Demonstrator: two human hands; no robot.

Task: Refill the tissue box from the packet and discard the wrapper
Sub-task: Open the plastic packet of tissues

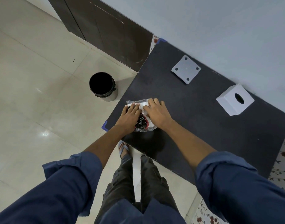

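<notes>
A clear plastic tissue packet [142,122] with a red and black print lies near the left front corner of the dark table [203,126]. My left hand [130,117] presses on its left side, fingers over the top. My right hand [156,113] grips its right side at the upper edge. A white cube tissue box cover [234,99] with an oval slot stands at the back right. Its square white base plate [186,69] lies apart, further back by the wall.
A round bin [103,85] with a black liner stands on the tiled floor just left of the table. A dark wooden cabinet [106,29] runs along the back. The wall borders the table's far side. My sandalled foot [123,147] is at the table's front edge.
</notes>
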